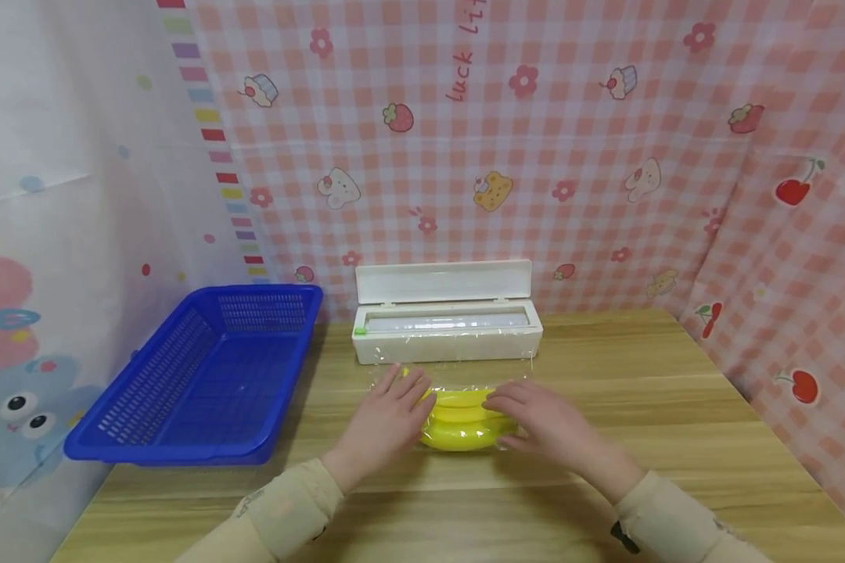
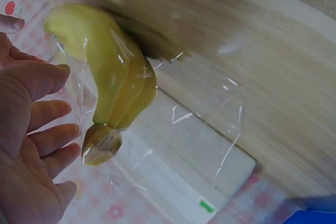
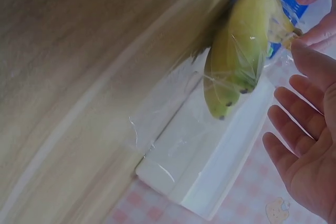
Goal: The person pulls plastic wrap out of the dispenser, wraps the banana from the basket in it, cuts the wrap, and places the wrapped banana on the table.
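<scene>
A bunch of yellow bananas [image 1: 465,430] lies on the wooden table under clear plastic wrap [image 2: 210,98], which stretches back toward a white cling film dispenser [image 1: 447,348] with its lid up. At the stem end is my left hand [image 1: 387,422], its fingers extended at the film's edge. My right hand [image 1: 549,426] is at the other end of the bunch, palm toward it, fingers loosely extended. Both wrist views show the wrapped bananas [image 3: 239,51] beside spread fingers, with no grip on them. Whether the fingertips press the wrap cannot be made out.
To the left stands a blue plastic basket [image 1: 253,383]. Behind the dispenser hangs a pink checked cloth [image 1: 422,156], with more cloth at both sides. Wooden tabletop [image 1: 641,391] extends to the right of the dispenser.
</scene>
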The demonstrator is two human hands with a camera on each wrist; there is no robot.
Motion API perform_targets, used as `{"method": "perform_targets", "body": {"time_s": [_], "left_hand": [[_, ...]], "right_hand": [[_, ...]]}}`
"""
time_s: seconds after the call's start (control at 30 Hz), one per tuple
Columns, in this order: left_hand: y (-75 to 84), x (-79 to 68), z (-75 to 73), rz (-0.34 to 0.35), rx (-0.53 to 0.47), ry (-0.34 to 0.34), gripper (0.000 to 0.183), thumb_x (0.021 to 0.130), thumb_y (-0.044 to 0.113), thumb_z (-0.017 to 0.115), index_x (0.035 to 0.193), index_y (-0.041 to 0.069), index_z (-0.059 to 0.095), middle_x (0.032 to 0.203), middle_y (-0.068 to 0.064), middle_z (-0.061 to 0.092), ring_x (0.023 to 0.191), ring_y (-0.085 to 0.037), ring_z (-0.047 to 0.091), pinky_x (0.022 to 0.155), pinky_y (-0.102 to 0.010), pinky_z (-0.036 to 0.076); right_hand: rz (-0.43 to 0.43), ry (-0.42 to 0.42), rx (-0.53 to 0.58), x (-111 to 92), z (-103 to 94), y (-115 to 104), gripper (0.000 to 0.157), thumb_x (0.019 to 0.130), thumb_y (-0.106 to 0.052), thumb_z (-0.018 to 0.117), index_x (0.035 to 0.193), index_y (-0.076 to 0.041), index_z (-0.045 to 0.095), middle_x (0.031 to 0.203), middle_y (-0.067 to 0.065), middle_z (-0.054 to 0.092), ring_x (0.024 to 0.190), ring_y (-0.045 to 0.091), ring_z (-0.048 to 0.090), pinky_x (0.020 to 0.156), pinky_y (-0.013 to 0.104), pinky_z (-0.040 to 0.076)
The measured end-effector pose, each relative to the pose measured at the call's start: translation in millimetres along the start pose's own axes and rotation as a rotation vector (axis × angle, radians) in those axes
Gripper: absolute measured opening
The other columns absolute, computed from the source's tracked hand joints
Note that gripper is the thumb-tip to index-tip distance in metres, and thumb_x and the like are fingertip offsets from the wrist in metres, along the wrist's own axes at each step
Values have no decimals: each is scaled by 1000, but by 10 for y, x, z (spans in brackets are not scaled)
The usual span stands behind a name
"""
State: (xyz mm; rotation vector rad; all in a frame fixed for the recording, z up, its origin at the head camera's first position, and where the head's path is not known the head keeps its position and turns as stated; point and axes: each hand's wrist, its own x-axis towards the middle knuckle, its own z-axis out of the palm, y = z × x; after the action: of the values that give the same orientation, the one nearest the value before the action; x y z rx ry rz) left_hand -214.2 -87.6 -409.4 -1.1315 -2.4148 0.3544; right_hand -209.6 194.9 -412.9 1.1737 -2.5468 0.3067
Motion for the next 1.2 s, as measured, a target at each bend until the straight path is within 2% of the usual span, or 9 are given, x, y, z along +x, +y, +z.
{"method": "perform_targets", "body": {"time_s": [0.27, 0.57, 0.83, 1.2], "left_hand": [[62, -9, 21, 15, 24, -41, 38, 91, 31, 70, 127, 17, 66, 143, -10, 54, 136, -27, 45, 117, -49, 26], [58, -24, 64, 26, 26, -7, 43, 87, 26, 75, 128, 16, 66, 140, -10, 57, 133, -26, 48, 116, -47, 28], [60, -3, 69, 36, 61, -41, 41, 88, 13, 73, 129, 16, 65, 140, -8, 57, 134, -25, 48, 116, -45, 27], [72, 37, 120, 52, 116, -52, 41, 86, 5, 73, 125, 19, 68, 136, -3, 61, 131, -22, 50, 117, -45, 25]], "right_hand": [[-27, -4, -18, 16, 89, -35, 50, 74, -24, 87, 118, -7, 68, 119, 7, 66, 111, 27, 61, 98, 44, 50], [-2, -70, -47, 39, 153, -84, 48, 75, -21, 86, 118, -6, 67, 115, 7, 67, 108, 25, 61, 94, 42, 52], [-15, -43, -44, 40, 193, -90, 44, 73, -15, 86, 112, -7, 69, 109, 5, 67, 102, 23, 63, 88, 39, 54], [-8, -30, -16, 41, 217, -79, 40, 72, -9, 84, 109, -8, 70, 107, 3, 67, 102, 22, 62, 89, 38, 54]]}}
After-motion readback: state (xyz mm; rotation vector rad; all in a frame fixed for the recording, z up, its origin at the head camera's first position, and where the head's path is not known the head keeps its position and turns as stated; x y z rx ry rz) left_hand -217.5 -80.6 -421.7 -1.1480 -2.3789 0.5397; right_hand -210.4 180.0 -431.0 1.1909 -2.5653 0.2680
